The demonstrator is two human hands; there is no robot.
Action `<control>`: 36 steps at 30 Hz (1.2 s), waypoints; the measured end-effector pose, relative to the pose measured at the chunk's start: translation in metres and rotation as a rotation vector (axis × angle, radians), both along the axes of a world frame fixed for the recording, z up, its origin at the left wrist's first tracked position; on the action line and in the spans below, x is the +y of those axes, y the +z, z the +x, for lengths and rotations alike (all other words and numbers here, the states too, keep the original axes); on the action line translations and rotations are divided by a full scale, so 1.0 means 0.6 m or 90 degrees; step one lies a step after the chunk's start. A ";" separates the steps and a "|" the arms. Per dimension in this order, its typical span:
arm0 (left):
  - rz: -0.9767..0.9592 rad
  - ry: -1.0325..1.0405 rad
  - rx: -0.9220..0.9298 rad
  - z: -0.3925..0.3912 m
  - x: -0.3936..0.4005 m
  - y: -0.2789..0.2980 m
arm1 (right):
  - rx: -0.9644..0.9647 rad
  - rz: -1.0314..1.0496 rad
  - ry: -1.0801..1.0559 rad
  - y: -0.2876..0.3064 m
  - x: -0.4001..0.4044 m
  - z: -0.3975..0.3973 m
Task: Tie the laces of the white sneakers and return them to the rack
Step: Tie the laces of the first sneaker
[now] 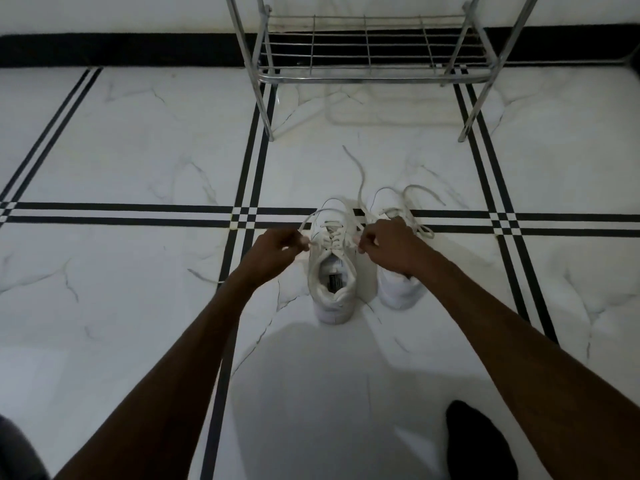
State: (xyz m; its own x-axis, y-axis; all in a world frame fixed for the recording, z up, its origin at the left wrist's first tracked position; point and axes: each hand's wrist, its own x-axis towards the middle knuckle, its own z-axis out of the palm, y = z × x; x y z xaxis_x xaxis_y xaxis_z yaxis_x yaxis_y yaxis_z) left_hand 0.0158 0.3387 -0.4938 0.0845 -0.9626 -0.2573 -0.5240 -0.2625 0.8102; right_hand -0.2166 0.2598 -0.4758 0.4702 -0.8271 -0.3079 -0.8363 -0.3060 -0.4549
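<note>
1. The floor (138, 150) is glossy white marble-look tile with grey veining, crossed by paired black inlay lines that meet in small checkered squares. The light is dim, and a soft shadow lies on the tile near the bottom of the head view.
2. A black skirting band (121, 48) runs along the foot of a pale wall at the top of the view.
3. A chrome wire rack (367, 76) stands against that wall; its lowest shelf of thin bars is bare, and its legs rest on the tile.
4. Two white sneakers stand side by side on the floor in front of the rack, well apart from it, toes pointing toward it.
5. The left sneaker (332, 282) shows its open collar and insole label. Its laces (329, 211) are being drawn out to both sides.
6. The left hand (273, 252) is closed in a pinch on one lace end beside the shoe.
7. The right hand (388, 245) is likewise closed on the other lace, and partly covers the right sneaker (398, 289).
8. The right sneaker's laces (420, 197) lie loose in loops over its toe and on the tile.
9. A dark sock-clad foot (479, 441) shows at the lower right.
</note>
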 end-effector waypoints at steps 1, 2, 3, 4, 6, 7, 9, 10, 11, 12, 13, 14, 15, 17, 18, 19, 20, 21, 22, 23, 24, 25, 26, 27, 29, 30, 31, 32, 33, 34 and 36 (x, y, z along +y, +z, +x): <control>0.000 0.024 0.078 -0.002 -0.002 0.006 | -0.110 0.064 -0.062 0.009 -0.005 0.000; 0.004 0.047 0.153 -0.006 -0.006 0.009 | -0.204 0.123 -0.130 0.016 -0.010 0.003; 0.009 0.067 0.220 -0.014 -0.010 0.012 | -0.285 0.175 -0.189 0.022 -0.015 0.009; 0.016 0.084 0.273 -0.022 -0.015 0.014 | -0.367 0.220 -0.229 0.024 -0.021 0.015; 0.021 0.114 0.364 -0.040 -0.025 0.020 | -0.532 0.312 -0.273 0.022 -0.027 0.030; 0.021 0.131 0.403 -0.049 -0.031 0.021 | -0.588 0.348 -0.284 0.018 -0.028 0.035; 0.010 0.158 0.424 -0.066 -0.041 0.023 | -0.624 0.350 -0.288 0.010 -0.025 0.043; 0.005 0.171 0.414 -0.072 -0.045 0.020 | -0.621 0.336 -0.283 0.005 -0.023 0.046; 0.000 0.182 0.402 -0.077 -0.048 0.016 | -0.615 0.323 -0.268 -0.001 -0.021 0.048; -0.004 0.185 0.388 -0.079 -0.050 0.011 | -0.602 0.307 -0.247 -0.006 -0.020 0.049; -0.010 0.180 0.375 -0.080 -0.052 0.006 | -0.585 0.292 -0.222 -0.012 -0.021 0.049; -0.018 0.170 0.360 -0.079 -0.052 0.002 | -0.565 0.275 -0.199 -0.016 -0.021 0.049; -0.026 0.159 0.351 -0.078 -0.052 0.000 | -0.548 0.263 -0.181 -0.019 -0.021 0.048; -0.039 0.140 0.330 -0.077 -0.049 0.000 | -0.518 0.241 -0.167 -0.020 -0.023 0.048; -0.046 0.129 0.321 -0.077 -0.046 0.002 | -0.501 0.228 -0.164 -0.020 -0.022 0.048; -0.055 0.114 0.314 -0.077 -0.044 0.002 | -0.486 0.217 -0.167 -0.020 -0.022 0.049; -0.064 0.099 0.302 -0.076 -0.041 0.004 | -0.476 0.210 -0.178 -0.022 -0.023 0.050; -0.072 0.085 0.288 -0.075 -0.039 0.003 | -0.476 0.208 -0.201 -0.024 -0.023 0.051; -0.082 0.071 0.270 -0.072 -0.039 0.004 | -0.485 0.210 -0.233 -0.025 -0.023 0.052; -0.091 0.057 0.252 -0.070 -0.039 0.002 | -0.492 0.209 -0.267 -0.027 -0.024 0.053; -0.100 0.040 0.235 -0.069 -0.039 0.002 | -0.492 0.203 -0.296 -0.028 -0.025 0.053; -0.111 0.021 0.220 -0.068 -0.040 0.003 | -0.484 0.195 -0.312 -0.028 -0.027 0.053; -0.123 0.002 0.205 -0.067 -0.041 0.004 | -0.479 0.196 -0.315 -0.026 -0.028 0.054; -0.134 -0.016 0.190 -0.067 -0.043 0.004 | -0.482 0.208 -0.308 -0.026 -0.028 0.054; -0.144 -0.040 0.150 -0.064 -0.048 0.003 | -0.511 0.246 -0.273 -0.025 -0.026 0.054; -0.148 -0.045 0.131 -0.063 -0.051 0.001 | -0.529 0.267 -0.248 -0.024 -0.024 0.053; -0.152 -0.048 0.118 -0.061 -0.054 -0.001 | -0.547 0.290 -0.224 -0.024 -0.023 0.053; -0.152 -0.049 0.108 -0.060 -0.056 -0.003 | -0.561 0.311 -0.207 -0.024 -0.022 0.053; -0.149 -0.049 0.098 -0.059 -0.057 -0.004 | -0.570 0.324 -0.200 -0.023 -0.021 0.054; -0.143 -0.047 0.092 -0.060 -0.058 -0.003 | -0.572 0.325 -0.202 -0.021 -0.021 0.055; -0.131 -0.034 0.102 -0.062 -0.059 0.000 | -0.569 0.316 -0.243 -0.023 -0.021 0.061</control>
